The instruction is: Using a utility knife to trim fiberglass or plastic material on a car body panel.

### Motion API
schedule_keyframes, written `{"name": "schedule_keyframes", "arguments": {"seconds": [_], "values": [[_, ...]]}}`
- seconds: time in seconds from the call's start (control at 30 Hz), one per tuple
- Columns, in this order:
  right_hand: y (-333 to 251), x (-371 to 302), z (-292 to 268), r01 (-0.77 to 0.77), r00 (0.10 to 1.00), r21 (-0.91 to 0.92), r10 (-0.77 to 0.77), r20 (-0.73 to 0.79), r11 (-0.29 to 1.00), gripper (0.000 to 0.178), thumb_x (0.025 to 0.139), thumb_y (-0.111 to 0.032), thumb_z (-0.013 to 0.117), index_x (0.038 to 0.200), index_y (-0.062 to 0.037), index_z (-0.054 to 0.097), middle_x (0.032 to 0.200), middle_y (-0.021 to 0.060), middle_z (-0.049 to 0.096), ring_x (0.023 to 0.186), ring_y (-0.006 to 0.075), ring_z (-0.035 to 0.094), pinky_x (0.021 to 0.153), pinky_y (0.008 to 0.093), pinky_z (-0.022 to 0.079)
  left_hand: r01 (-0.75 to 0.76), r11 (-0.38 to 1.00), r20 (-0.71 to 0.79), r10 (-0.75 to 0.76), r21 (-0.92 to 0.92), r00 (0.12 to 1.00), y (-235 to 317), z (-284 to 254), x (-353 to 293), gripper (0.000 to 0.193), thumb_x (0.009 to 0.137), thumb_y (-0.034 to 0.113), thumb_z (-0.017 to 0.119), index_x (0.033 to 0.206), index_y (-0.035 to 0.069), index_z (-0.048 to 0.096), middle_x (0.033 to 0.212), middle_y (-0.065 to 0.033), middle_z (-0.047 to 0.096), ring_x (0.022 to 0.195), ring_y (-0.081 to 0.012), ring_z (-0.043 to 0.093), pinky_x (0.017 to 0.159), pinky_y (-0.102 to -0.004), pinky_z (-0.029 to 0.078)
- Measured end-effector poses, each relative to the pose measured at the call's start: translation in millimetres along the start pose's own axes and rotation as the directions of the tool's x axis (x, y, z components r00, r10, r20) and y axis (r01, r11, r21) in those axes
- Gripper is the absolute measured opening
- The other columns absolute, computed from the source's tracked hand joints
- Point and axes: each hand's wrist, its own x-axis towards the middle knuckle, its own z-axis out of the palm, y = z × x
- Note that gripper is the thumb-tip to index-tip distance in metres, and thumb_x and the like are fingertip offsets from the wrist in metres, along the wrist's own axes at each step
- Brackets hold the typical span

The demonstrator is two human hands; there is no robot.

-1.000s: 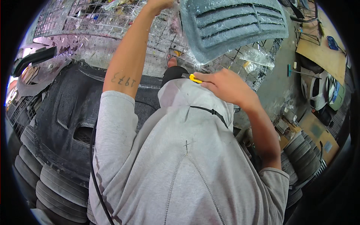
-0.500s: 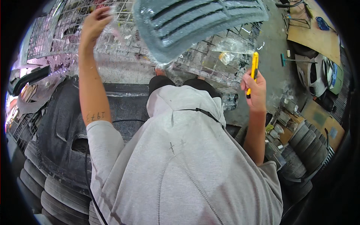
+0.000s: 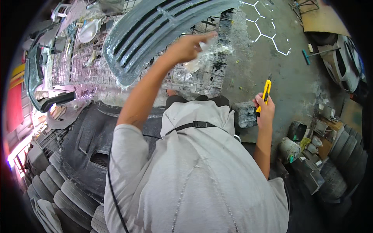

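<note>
My right hand (image 3: pixel 265 108) grips a yellow box cutter (image 3: pixel 267 91), its tip pointing up and away over the floor. Stretched across to the right, my left hand (image 3: pixel 189 48) is over the wire mesh rack (image 3: pixel 91 66), index finger extended. Beneath its fingers lies crumpled clear film (image 3: pixel 196 64); a faint translucent wisp shows at the fingertips, too blurred to make out. A glossy grey panel with long slots (image 3: pixel 134 48) rests on the rack, just beyond my left forearm.
A black moulded car part (image 3: pixel 83 145) lies to my left, with stacked tyres (image 3: pixel 74 198) below it. At right stand a battered block (image 3: pixel 245 114), a whitish bucket (image 3: pixel 289 149) and more tyres (image 3: pixel 340 145). A T-handled floor tool (image 3: pixel 307 57) lies farther off.
My left hand has swung from the far left of the panel to its right side. The view has shifted, and the right hand still holds the box cutter.
</note>
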Motion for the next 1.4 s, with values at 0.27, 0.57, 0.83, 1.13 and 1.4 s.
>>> {"name": "schedule_keyframes", "arguments": {"seconds": [0.27,0.57,0.83,1.13,1.4], "values": [[42,-14,-96,0.025,0.949,0.051,-0.008,-0.315,0.998,0.018,0.090,-0.009,0.071,0.105,-0.0029,0.064,0.087,0.0017,0.066,0.074,0.0098,0.063,0.063,0.0214,0.047,-0.184,0.671,-0.270,0.513,0.719,0.814,-36,48,22,0.062,0.075,0.003,0.077,0.132,0.018,0.054,0.110,-0.0166,0.065,0.104,-0.0349,0.063,0.084,-0.0421,0.051],[22,-13,21,0.112,0.967,-0.077,-0.126,-0.220,0.991,0.026,0.093,-0.011,0.068,0.115,-0.0001,0.060,0.087,0.0006,0.061,0.067,0.0084,0.058,0.059,0.0208,0.045,-0.188,0.956,-0.170,0.229,0.226,0.959,-70,79,-15,0.037,0.080,0.003,0.056,0.116,0.008,0.067,0.117,-0.0175,0.067,0.107,-0.0380,0.063,0.092,-0.0454,0.050],[-62,-56,254,0.233,0.944,-0.217,-0.167,0.285,0.948,0.028,0.103,-0.020,0.054,0.126,-0.0040,0.054,0.077,0.0021,0.057,0.059,0.0069,0.051,0.054,0.0219,0.044,-0.236,0.954,-0.516,0.111,-0.183,0.850,-73,3,-109,0.031,0.083,0.002,0.062,0.113,0.008,0.069,0.113,-0.0124,0.068,0.099,-0.0286,0.066,0.085,-0.0380,0.052],[-67,-56,458,0.647,0.645,-0.594,0.071,0.761,0.478,0.038,0.098,-0.024,0.055,0.135,-0.0118,0.054,0.081,0.0135,0.068,0.065,0.0241,0.064,0.061,0.0349,0.050,-0.269,0.571,-0.619,-0.605,-0.775,0.500,-214,-130,-256,0.022,0.093,0.014,0.067,0.110,0.000,0.065,0.095,-0.0058,0.070,0.086,-0.0116,0.065,0.076,-0.0243,0.051],[-40,-20,540,0.949,0.315,-0.317,-0.082,0.945,-0.003,0.039,0.097,-0.029,0.056,0.131,-0.0108,0.061,0.104,0.0171,0.070,0.092,0.0419,0.064,0.083,0.0463,0.050,-0.217,0.576,-0.576,-0.563,-0.788,0.593,-256,-211,-194,0.032,0.092,0.021,0.067,0.116,0.000,0.067,0.088,-0.0033,0.068,0.073,-0.0108,0.060,0.066,-0.0268,0.048]]}}
